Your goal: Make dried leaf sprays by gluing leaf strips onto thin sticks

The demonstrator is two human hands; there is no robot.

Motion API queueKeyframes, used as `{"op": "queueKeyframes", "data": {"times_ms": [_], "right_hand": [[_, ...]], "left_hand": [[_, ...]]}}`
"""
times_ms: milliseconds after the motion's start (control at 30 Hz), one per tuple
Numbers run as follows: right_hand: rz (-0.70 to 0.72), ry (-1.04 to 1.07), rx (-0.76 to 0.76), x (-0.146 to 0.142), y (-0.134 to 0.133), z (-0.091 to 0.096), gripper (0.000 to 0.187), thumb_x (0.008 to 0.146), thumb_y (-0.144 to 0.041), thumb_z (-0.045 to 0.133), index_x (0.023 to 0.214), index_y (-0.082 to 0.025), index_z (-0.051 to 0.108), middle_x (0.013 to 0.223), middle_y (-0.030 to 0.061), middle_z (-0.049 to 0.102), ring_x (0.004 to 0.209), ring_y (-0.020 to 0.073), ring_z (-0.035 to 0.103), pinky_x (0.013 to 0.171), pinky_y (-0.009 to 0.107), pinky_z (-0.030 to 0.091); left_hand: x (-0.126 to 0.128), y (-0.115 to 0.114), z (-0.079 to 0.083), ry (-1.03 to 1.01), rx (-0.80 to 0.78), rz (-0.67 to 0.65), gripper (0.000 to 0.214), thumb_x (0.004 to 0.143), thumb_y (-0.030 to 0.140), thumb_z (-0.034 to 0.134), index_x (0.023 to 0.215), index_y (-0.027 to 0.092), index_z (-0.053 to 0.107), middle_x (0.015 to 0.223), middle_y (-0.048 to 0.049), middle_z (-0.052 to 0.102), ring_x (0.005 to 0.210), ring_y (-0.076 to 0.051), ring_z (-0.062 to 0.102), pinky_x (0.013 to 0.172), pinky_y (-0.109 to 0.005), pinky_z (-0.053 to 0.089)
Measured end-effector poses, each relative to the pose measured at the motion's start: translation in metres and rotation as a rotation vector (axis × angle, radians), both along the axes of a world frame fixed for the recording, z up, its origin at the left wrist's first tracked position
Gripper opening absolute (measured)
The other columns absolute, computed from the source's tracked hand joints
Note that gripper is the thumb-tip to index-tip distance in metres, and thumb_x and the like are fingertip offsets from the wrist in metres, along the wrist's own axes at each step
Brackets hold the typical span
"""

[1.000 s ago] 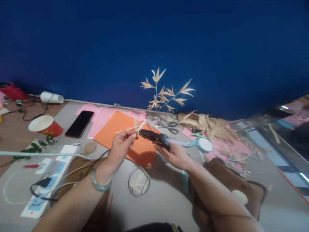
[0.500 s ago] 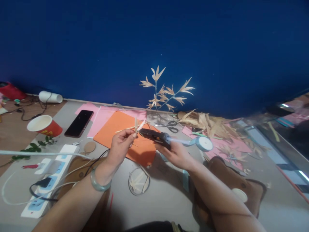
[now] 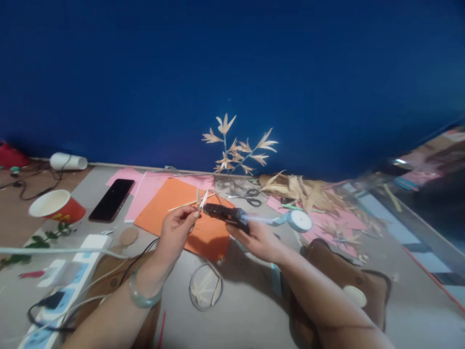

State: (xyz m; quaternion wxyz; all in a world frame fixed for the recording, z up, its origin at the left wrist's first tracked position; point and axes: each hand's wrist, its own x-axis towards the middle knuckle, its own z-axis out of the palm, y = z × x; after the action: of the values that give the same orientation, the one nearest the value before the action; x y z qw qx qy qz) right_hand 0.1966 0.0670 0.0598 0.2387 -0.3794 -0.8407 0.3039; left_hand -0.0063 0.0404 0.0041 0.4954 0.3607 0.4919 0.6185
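Note:
My left hand point(image 3: 178, 228) pinches a small pale strip of dried husk point(image 3: 203, 198) between thumb and fingertips, over an orange sheet point(image 3: 156, 208). Wrapped in my right hand point(image 3: 259, 241) is a black hot glue gun point(image 3: 227, 214), its nozzle pointing left at the husk piece. Whether the nozzle touches the husk I cannot tell. A clear glue stick point(image 3: 259, 219) sticks out of the gun's back. Behind the hands stands a branch with pale husk leaves point(image 3: 236, 152). Just right of the gun lies a roll of light blue tape point(image 3: 300, 221).
Scissors point(image 3: 250, 198) and a pile of dried husks point(image 3: 308, 191) lie at the back. On the left are a phone point(image 3: 112, 199), a red paper cup point(image 3: 60, 206) and a white power strip point(image 3: 78, 271) with cables. A brown pouch point(image 3: 334, 271) rests at the right; a wire ring point(image 3: 206, 286) lies in front.
The view has shifted, so the scene sits slightly lower and further left. Both hands keep the same hold, with the glue gun's nozzle still at the husk piece.

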Motion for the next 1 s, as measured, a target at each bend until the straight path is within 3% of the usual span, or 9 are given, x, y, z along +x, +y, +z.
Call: {"op": "queueKeyframes", "data": {"times_ms": [133,500,1000], "right_hand": [[0.05,0.002,0.006,0.0,-0.001,0.002,0.023,0.09,-0.031,0.046,0.072,-0.017,0.052,0.064,-0.0014,0.05,0.057,0.0109,0.045,0.056,0.022,0.039],[0.023,0.01,-0.007,-0.001,0.0,0.0,0.023,0.089,-0.034,0.047,0.078,-0.016,0.057,0.069,0.0013,0.057,0.063,0.0131,0.05,0.058,0.023,0.041],[-0.006,0.011,-0.026,0.002,0.003,-0.005,0.024,0.09,-0.036,0.047,0.078,-0.016,0.055,0.065,0.0001,0.051,0.06,0.0118,0.044,0.055,0.022,0.037]], "left_hand": [[0.0,0.0,0.0,-0.003,0.017,0.005,0.021,0.068,0.035,0.075,0.072,0.016,0.067,0.054,0.0035,0.052,0.045,-0.005,0.039,0.043,-0.018,0.03],[0.002,-0.003,0.01,0.023,-0.019,0.03,0.023,0.066,0.036,0.075,0.072,0.015,0.066,0.056,0.0025,0.055,0.047,-0.006,0.042,0.046,-0.019,0.033],[0.0,-0.002,0.003,-0.004,0.016,-0.008,0.019,0.07,0.032,0.074,0.072,0.015,0.066,0.058,0.0029,0.054,0.047,-0.005,0.04,0.045,-0.017,0.031]]}}
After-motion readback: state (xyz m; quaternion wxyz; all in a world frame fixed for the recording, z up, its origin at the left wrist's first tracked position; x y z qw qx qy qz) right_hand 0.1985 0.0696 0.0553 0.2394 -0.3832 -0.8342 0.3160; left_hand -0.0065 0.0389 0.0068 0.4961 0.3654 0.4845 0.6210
